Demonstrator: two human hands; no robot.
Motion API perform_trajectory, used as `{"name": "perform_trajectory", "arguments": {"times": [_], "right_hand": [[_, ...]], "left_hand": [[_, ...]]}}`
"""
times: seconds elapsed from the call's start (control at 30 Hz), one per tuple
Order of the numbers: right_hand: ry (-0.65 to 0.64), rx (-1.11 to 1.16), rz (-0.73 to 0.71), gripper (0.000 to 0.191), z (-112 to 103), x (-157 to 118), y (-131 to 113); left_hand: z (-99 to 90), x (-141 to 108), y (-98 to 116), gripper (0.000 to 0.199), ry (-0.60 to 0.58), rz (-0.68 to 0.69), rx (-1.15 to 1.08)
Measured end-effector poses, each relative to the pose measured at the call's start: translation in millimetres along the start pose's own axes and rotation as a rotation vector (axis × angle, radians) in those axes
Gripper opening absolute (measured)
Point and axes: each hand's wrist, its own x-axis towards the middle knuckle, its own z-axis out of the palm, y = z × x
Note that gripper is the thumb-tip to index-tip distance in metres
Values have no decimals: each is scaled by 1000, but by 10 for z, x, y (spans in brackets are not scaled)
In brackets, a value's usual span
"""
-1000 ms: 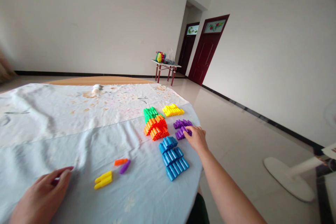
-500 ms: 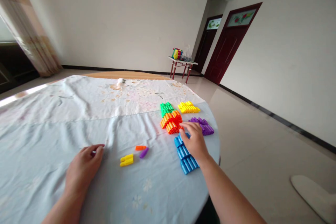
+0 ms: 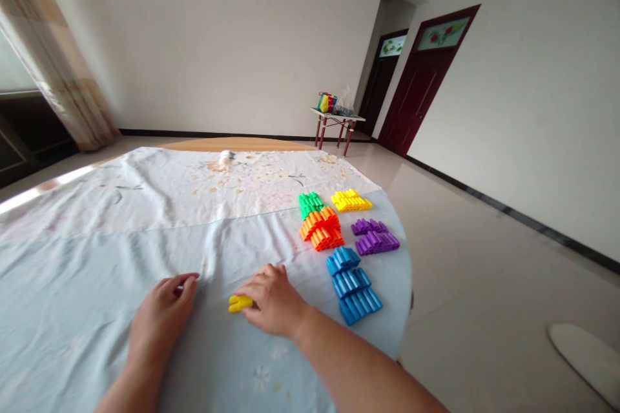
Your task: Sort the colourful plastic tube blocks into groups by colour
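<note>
My right hand (image 3: 276, 302) reaches low over the tablecloth, its thumb and fingers closing round a pair of yellow bullet-shaped plastic blocks (image 3: 239, 304) whose rounded ends stick out to the left. Under or behind this hand, the loose orange and purple blocks are hidden. My left hand (image 3: 165, 310) rests on the cloth to the left, fingers curled toward the thumb; a small dark spot shows in the gap, too hidden to name. To the right lie joined groups of the same blocks: blue (image 3: 352, 285), orange (image 3: 322, 229), green (image 3: 310, 204), yellow (image 3: 351, 201) and purple (image 3: 375, 237).
A pale blue and white tablecloth (image 3: 97, 258) covers the round table, whose edge curves down on the right. A small white object (image 3: 226, 156) lies at the far side. Beyond stands a small table (image 3: 338, 115) with bags. A pale seat (image 3: 586, 361) is at lower right.
My right hand has moved left from the blue and orange groups to the yellow pair, covering the loose orange and purple blocks. My left hand stays about where it was.
</note>
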Motion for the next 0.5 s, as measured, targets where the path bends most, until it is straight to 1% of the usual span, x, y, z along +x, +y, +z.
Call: {"name": "perform_trajectory", "arguments": {"times": [0.07,0.17,0.27,0.33,0.4,0.5], "right_hand": [[30,0,6,25,7,5,19],[137,12,73,27,-63,21,80],[266,-26,227,29,-147,34,198],[320,-73,332,30,-169,31,297],[328,-115,399,29,-160,21,385],[279,-147,445,24,-125,3,454]], "left_hand": [[8,28,-34,44,-11,1,2],[23,80,-79,44,-49,-22,7],[43,115,-120,44,-76,-29,-3],[72,136,-170,44,-60,-18,-2],[126,172,-258,44,-31,5,1],[253,279,-454,45,16,45,11]]}}
